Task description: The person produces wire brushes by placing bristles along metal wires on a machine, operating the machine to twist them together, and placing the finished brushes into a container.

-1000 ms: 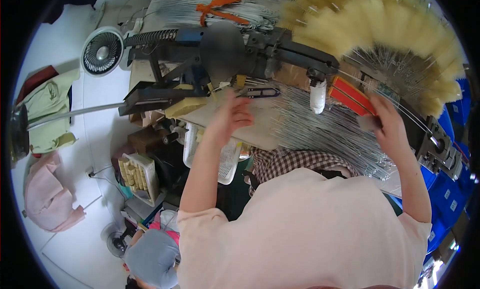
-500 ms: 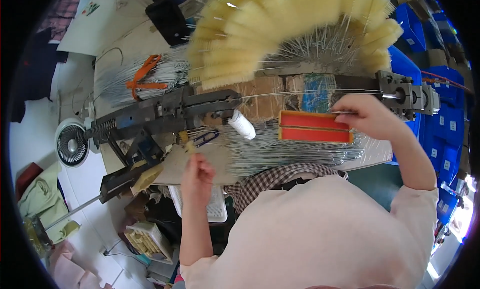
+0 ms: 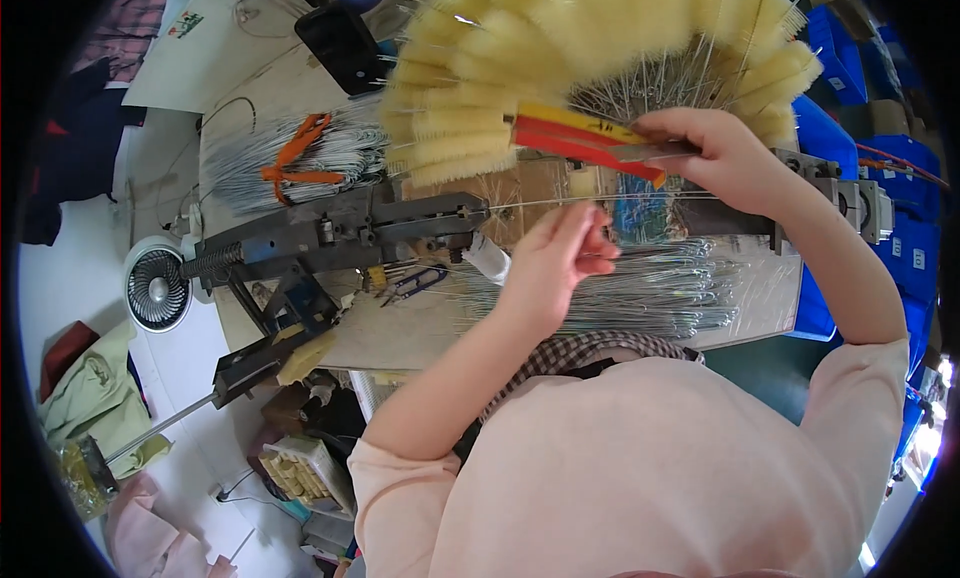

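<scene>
Gripping a red tray (image 3: 572, 143) with illegible lettering (image 3: 606, 127), right fingers (image 3: 668, 125) close; left fingers (image 3: 597, 265) curl half-open, empty.

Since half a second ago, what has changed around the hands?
The left hand moved rightward and away from the body, from near the blue-handled snips to over the loose wires. The red-and-yellow tray went with the right hand, away from the body toward the yellow brushes, and now tilts. That hand still holds a flat grey piece; brushes and snips stayed.
</scene>
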Demonstrator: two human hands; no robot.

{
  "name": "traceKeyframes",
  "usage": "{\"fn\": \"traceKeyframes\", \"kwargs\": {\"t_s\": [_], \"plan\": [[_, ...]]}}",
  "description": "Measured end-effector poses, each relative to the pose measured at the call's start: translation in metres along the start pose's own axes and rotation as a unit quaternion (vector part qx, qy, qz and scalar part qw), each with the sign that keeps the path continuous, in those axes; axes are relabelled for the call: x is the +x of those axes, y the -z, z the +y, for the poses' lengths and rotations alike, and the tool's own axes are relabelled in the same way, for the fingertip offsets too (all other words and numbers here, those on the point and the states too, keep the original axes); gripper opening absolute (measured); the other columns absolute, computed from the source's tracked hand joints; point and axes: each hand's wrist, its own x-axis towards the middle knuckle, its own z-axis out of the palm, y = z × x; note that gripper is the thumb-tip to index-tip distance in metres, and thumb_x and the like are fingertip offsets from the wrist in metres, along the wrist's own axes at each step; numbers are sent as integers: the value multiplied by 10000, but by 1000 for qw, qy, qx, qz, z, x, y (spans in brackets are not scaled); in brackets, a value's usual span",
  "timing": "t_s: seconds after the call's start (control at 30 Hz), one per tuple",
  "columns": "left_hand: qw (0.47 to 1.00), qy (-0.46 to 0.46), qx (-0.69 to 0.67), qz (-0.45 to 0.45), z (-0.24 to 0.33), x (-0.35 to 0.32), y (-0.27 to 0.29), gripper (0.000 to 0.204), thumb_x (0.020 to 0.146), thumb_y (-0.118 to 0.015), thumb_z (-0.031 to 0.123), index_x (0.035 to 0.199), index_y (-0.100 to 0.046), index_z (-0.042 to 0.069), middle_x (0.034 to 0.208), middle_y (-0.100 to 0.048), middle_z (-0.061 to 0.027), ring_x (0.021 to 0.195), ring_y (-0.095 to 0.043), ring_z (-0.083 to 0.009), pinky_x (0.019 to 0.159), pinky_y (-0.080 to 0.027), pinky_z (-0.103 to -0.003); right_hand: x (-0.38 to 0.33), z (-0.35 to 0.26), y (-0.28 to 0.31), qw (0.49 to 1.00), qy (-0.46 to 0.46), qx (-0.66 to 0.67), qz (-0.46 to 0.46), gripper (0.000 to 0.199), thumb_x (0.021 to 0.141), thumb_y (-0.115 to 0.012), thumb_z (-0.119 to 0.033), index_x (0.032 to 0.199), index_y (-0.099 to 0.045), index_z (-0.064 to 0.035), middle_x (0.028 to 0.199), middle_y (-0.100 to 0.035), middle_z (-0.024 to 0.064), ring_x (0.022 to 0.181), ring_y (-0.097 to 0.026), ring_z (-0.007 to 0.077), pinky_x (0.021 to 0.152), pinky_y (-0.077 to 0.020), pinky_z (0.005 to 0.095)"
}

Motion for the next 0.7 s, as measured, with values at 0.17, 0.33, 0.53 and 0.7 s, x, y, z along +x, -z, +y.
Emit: {"fn": "traceKeyframes", "kwargs": {"t_s": [0.17,0.33,0.53,0.7], "plan": [[997,-33,-53,50,5,-20,19,263,938,-462,283,942,-538,31,722,-508,7,696,-569,-125,638,-478,-246,14,-20,0,960,111,-220,-134,343,716,-615,-52,1059,-605,-35,874,-582,149,825,-545,287,726,-447,334],[999,1,-33,18,12,-25,27,324,939,-453,317,965,-534,5,692,-502,-1,634,-558,-128,580,-456,-248,19,-22,6,979,17,-61,-194,295,756,-616,-66,1042,-605,5,852,-604,84,829,-558,188,720,-435,285],[999,15,-32,8,21,-25,20,486,942,-375,425,1168,-446,0,971,-590,-78,818,-609,-187,730,-505,-296,13,-9,-16,965,-216,96,-118,306,849,-569,-203,1059,-602,16,928,-635,81,855,-557,126,770,-439,277],[969,-63,-226,-75,16,-15,13,787,852,-327,643,1323,-306,13,1294,-422,-141,1186,-429,-275,1057,-273,-420,4,-10,-12,987,-97,38,-126,308,853,-553,-207,1058,-593,20,962,-631,113,907,-556,145,809,-436,307]]}}
